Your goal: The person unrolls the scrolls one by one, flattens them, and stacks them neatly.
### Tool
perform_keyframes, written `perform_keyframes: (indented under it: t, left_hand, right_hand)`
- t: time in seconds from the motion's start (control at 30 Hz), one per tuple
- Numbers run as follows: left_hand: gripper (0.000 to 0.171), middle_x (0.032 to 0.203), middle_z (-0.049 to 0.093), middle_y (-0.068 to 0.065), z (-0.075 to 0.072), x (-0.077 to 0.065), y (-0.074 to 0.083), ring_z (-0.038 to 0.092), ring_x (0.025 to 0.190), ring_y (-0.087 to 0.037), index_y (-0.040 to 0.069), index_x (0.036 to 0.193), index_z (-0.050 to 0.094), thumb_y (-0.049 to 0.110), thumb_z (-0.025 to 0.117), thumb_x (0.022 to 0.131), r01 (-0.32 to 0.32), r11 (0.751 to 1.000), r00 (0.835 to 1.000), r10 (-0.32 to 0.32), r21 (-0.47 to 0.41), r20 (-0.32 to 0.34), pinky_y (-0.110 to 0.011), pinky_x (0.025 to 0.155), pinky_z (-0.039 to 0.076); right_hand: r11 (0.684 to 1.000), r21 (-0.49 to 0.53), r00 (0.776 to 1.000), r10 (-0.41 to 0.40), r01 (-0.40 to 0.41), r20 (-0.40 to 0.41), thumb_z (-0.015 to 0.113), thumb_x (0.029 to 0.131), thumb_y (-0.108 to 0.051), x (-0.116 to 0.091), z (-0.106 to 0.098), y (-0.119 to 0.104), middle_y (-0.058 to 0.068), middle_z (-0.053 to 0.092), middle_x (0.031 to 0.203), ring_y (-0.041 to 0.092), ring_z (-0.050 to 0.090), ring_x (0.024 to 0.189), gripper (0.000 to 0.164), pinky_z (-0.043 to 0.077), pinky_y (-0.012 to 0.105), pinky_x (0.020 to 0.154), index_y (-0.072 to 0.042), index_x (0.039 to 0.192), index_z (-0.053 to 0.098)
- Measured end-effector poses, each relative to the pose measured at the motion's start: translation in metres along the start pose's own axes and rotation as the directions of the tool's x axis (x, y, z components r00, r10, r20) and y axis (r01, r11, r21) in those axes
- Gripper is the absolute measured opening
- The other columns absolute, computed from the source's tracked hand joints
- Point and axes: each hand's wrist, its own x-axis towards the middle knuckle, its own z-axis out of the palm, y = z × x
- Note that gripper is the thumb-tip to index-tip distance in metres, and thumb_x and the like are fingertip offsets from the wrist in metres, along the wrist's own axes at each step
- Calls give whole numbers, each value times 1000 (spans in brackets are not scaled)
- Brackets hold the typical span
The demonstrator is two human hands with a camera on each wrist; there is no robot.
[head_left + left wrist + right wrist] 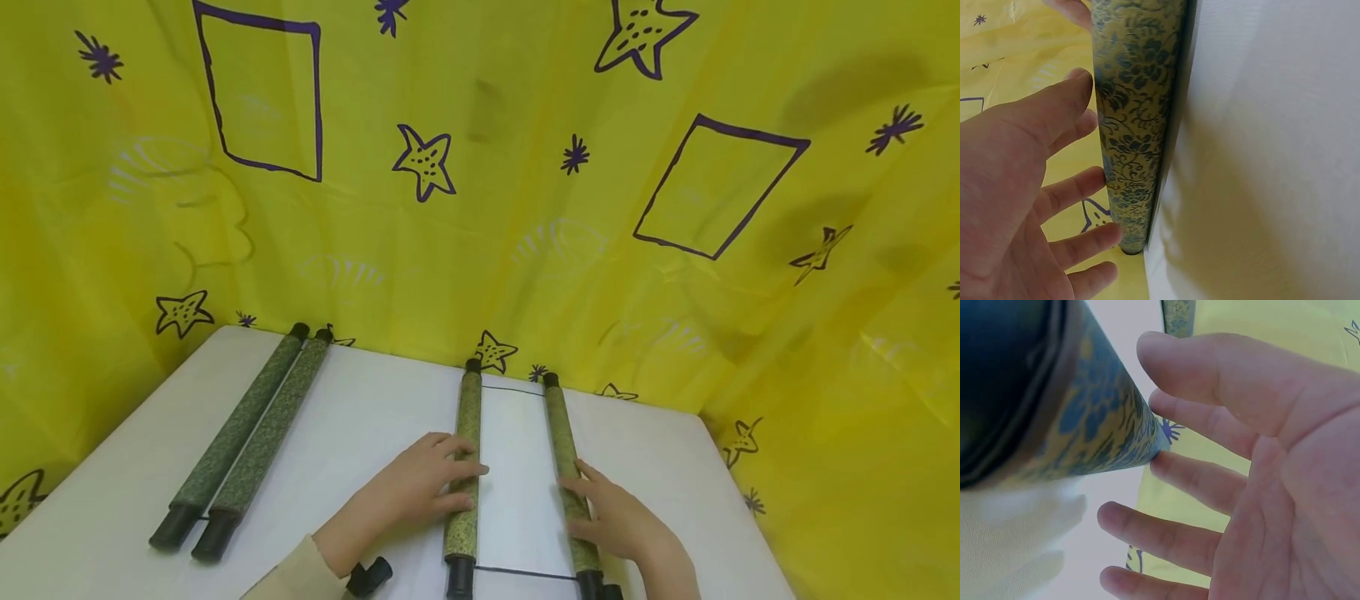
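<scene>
A scroll lies partly unrolled on the white table, its pale strip [521, 483] edged by thin dark lines between two rolls. Yellow-gold patterned cloth covers the left roll [468, 433] and the right roll [570, 467], both tipped with black knobs. My left hand [420, 483] rests over the left roll with loosely spread fingers. At the right roll, the fingertips of my right hand [622, 517] touch its outer side. In the left wrist view, dark flowers show on the roll [1132, 125] beside the spread fingers. The right wrist view shows the other roll's black end [1004, 381] up close.
A second scroll with two dark green rolls [258, 454] lies slanted on the left part of the white table [382, 408]. A yellow curtain [480, 275] with purple stars and frames hangs behind the table. A small black object [369, 577] shows by my left wrist.
</scene>
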Motion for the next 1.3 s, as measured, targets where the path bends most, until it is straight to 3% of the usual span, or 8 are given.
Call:
perform_keyframes:
  t: [0.13,0.3,0.5,0.73,0.93,1.13,1.23,1.3]
  left_hand:
    - [39,141,52,-1,1,-2,-2,47,132,-29,38,131,65,53,58,96,15,1000,1000,-15,-15,-23,-44,109,41]
    - [35,142,54,-2,-1,-2,-4,46,134,-33,31,122,71,50,62,94,7,1000,998,-9,-27,-58,-48,111,38]
    - [34,145,55,-1,-4,-1,-5,44,138,-38,25,118,69,48,63,94,8,1000,999,-9,-28,-42,-58,112,33]
    - [30,137,57,-3,-6,-2,-7,49,131,-26,27,119,70,44,66,94,14,999,998,-15,-31,-53,-45,112,38]
    - [27,141,54,-5,-6,-2,-12,47,133,-28,27,115,72,44,66,94,24,999,998,-25,-35,-50,-44,112,37]
    - [25,141,56,-6,-7,-3,-13,46,136,-37,23,110,71,41,68,93,1,999,998,-4,-48,-63,-48,114,34]
    - [24,139,58,-7,-7,-4,-14,47,134,-37,22,110,71,39,68,93,-10,999,997,6,-53,-71,-48,113,35]
    - [24,137,58,-6,-7,-4,-14,49,132,-35,23,112,71,38,69,93,-7,999,997,4,-47,-74,-48,112,36]
  right_hand:
    - [1000,4,1000,28,-28,11,78,86,-21,1,-1,1,17,30,161,43,50,131,60,41,62,101,-19,142,57]
    - [999,-23,999,27,-28,-17,81,83,-15,2,-2,0,12,33,161,43,40,139,63,40,60,105,-13,141,58]
    - [1000,-13,1000,19,-19,-10,79,83,-9,0,-2,0,15,34,159,44,39,140,61,41,59,103,-18,140,59]
    - [1000,-13,1000,25,-25,-19,82,81,-18,-3,-2,3,18,32,159,47,41,137,65,40,63,102,-18,142,58]
    - [999,-17,999,41,-41,-4,82,81,-17,-2,-3,4,19,31,160,48,42,135,66,43,63,99,-19,142,57]
    - [998,-7,998,55,-55,15,79,80,-3,-1,-4,4,19,24,162,43,50,130,68,51,47,82,-18,142,56]
    - [998,23,998,57,-58,22,75,78,4,-3,-3,4,19,19,164,38,53,125,72,45,35,67,-17,144,55]
    - [997,45,998,56,-57,26,73,78,7,-3,-3,5,19,18,164,38,53,125,72,42,33,61,-16,144,55]
